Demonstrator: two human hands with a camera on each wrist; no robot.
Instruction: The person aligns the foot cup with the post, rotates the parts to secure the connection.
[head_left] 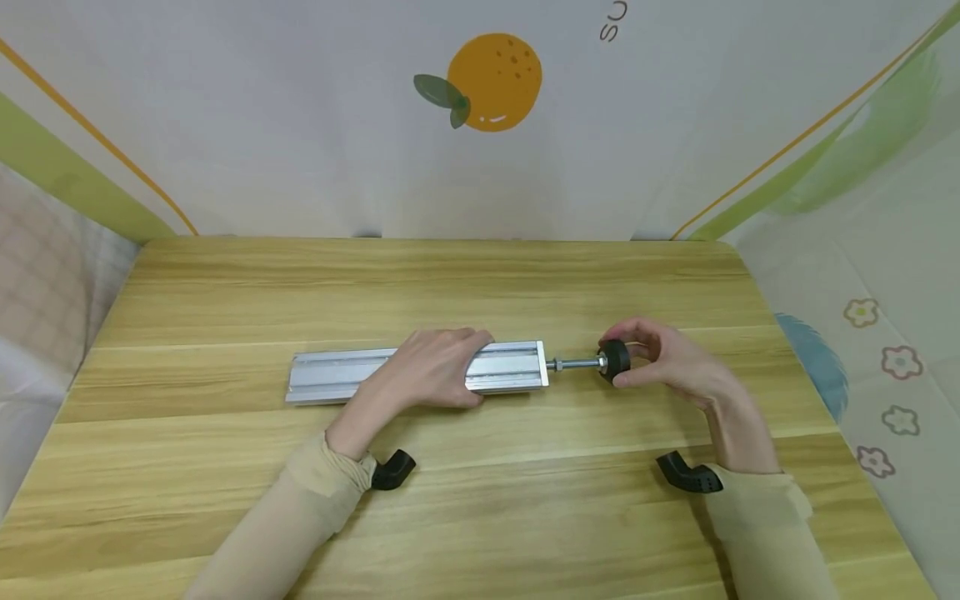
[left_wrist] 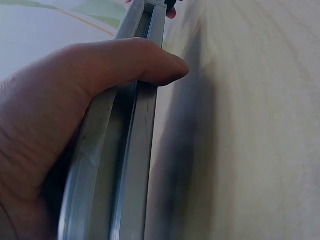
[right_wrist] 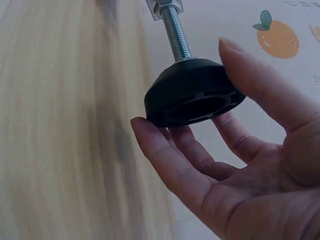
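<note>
A long silver aluminium profile (head_left: 510,365) lies sideways across the table, with a pale plate at its right end. My left hand (head_left: 427,367) grips it around the middle, and the thumb (left_wrist: 150,62) lies along its near side in the left wrist view. From the right end a threaded rod (head_left: 579,363) with a nut (head_left: 558,365) sticks out. On the rod's outer end sits a round black levelling foot (right_wrist: 192,92). My right hand (head_left: 678,362) holds this foot by its rim between thumb and fingers, with the palm behind its hollow underside.
The wooden table (head_left: 510,508) ends at a white curtain (head_left: 300,150) printed with an orange. Two short black curved pieces (head_left: 393,471) show beside the sleeve cuffs, one at each wrist.
</note>
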